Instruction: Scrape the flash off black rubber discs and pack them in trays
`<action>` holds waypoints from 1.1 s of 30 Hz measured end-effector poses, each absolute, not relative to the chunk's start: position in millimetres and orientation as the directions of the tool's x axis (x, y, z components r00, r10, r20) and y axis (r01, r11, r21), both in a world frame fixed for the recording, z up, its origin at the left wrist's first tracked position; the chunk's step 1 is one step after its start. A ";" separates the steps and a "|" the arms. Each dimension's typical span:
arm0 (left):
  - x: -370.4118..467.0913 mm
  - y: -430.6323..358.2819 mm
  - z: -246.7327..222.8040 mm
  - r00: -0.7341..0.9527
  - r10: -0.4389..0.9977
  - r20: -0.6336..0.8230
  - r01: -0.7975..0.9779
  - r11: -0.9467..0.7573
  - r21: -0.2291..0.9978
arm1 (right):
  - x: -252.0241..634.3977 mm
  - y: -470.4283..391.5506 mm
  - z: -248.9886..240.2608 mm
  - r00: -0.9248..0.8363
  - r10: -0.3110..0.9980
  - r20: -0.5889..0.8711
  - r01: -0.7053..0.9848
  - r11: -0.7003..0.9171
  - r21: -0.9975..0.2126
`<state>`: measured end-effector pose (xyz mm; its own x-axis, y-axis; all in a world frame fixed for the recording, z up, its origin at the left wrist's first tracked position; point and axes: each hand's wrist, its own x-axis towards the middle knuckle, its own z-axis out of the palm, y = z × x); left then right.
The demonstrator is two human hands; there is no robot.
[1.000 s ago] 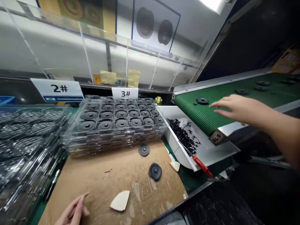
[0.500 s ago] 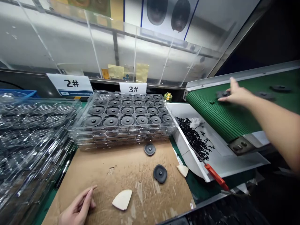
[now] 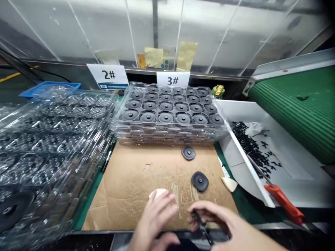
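My right hand (image 3: pixel 222 223) is closed around a dark plastic part (image 3: pixel 202 228), seen nearly edge-on and partly hidden by the fingers, above the near edge of the cardboard sheet (image 3: pixel 131 181). To its left, my left hand (image 3: pixel 157 219) has its fingers stretched out with nothing in them. It partly covers a white wedge-shaped piece (image 3: pixel 157 192); whether they touch I cannot tell. Ahead of the right hand lies a black rounded disc with a central stud (image 3: pixel 200 181). A second such disc (image 3: pixel 188 153) rests farther back on the cardboard.
Stacked clear trays (image 3: pixel 167 130) with black discs stand at the back. More clear trays (image 3: pixel 86 139) fill the left side. At right is a white bin (image 3: pixel 235 164) with small black pieces (image 3: pixel 246 143), an orange-handled tool (image 3: pixel 284 202) and a green conveyor belt (image 3: pixel 300 111) above.
My right hand has come from the conveyor to the near side of the cardboard with a dark part. My left hand has moved right, its fingers spreading. The view has turned right and downward.
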<state>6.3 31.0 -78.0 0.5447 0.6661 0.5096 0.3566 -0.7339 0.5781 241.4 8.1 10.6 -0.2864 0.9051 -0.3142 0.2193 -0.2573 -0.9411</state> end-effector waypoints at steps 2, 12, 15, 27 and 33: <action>18.8 20.5 -70.4 0.571 0.551 0.608 0.320 -0.832 0.453 | 215.4 -0.5 -18.5 -0.439 0.817 -0.373 -0.035 -0.431 -0.902; -12.1 20.9 -67.0 0.665 0.575 0.476 0.357 -0.805 0.473 | 164.2 -8.1 -58.6 -0.423 0.830 -0.363 -0.113 -0.446 -0.888; -12.5 9.0 -66.3 0.363 0.882 0.301 0.296 -0.415 0.860 | 159.9 -4.6 -61.9 -0.375 0.893 -0.251 0.196 -0.189 -0.962; -38.6 18.4 -52.9 0.134 0.863 -0.488 -0.806 0.382 0.453 | 146.1 42.2 -107.6 -0.226 0.973 0.050 0.794 0.214 -0.569; -38.1 17.2 -50.8 0.128 0.873 -0.470 -0.829 0.354 0.433 | 145.2 35.9 -95.2 -0.294 0.955 0.046 0.644 0.233 -0.728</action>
